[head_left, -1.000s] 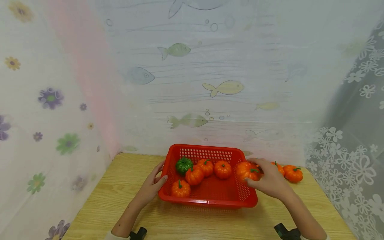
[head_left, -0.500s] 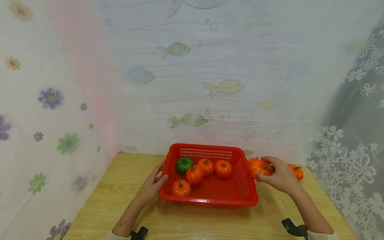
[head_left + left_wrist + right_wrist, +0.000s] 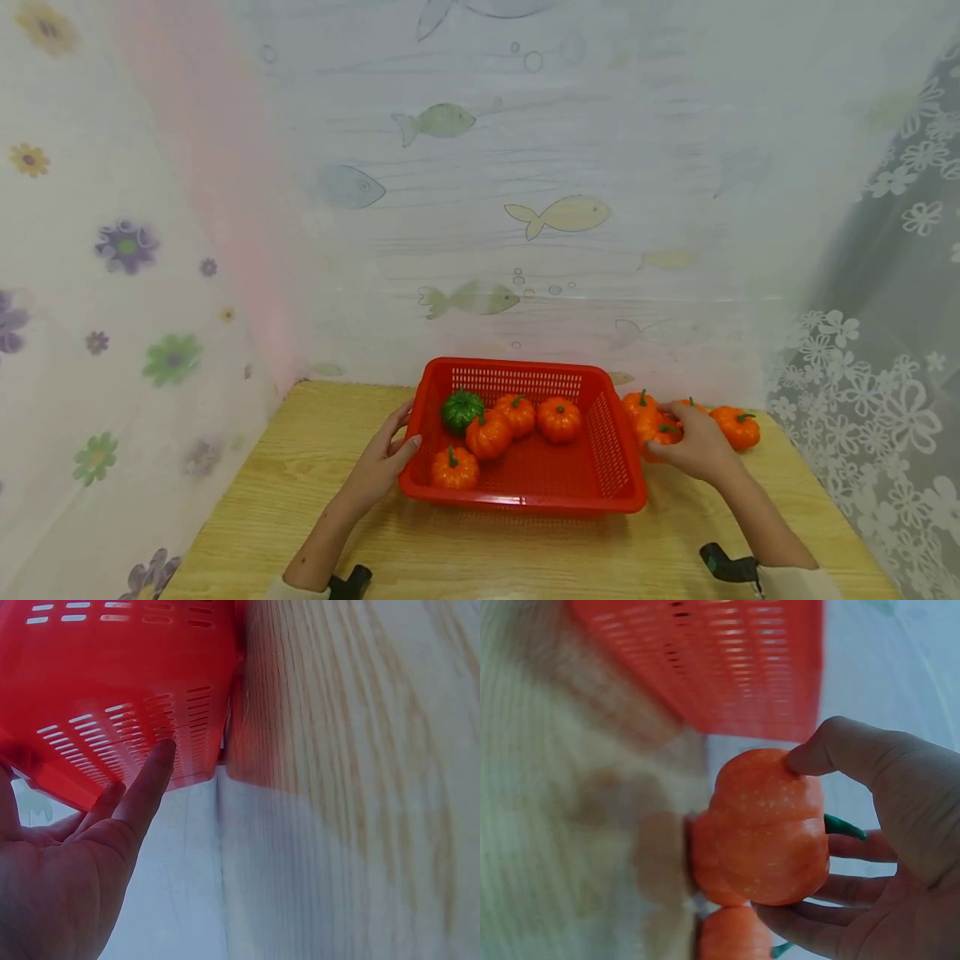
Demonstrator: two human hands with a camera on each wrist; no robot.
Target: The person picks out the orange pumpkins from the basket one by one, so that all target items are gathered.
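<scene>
A red plastic basket (image 3: pixel 525 503) stands on the table with a green pumpkin (image 3: pixel 462 412) and several small orange pumpkins (image 3: pixel 489 435) inside. My left hand (image 3: pixel 381 458) holds its left side, thumb at the rim; in the left wrist view the fingers (image 3: pixel 150 784) lie along the slotted outer wall. Just beyond the basket's right side, my right hand (image 3: pixel 693 442) grips an orange pumpkin (image 3: pixel 769 832) between thumb and fingers, its green stem towards the palm. Two more orange pumpkins are close to it in the right wrist view, one behind (image 3: pixel 705 859) and one below (image 3: pixel 735 934).
To the right of the basket, more orange pumpkins rest along the table's back edge, one behind the held one (image 3: pixel 637 403) and one farthest right (image 3: pixel 738 428). A wood-grain table (image 3: pixel 480 554) carries everything. Patterned curtains (image 3: pixel 465 208) hang behind and at both sides.
My right hand has carried the pumpkin from over the basket's right rim to the outside, then down beside the other pumpkins. The left hand stays at the basket.
</scene>
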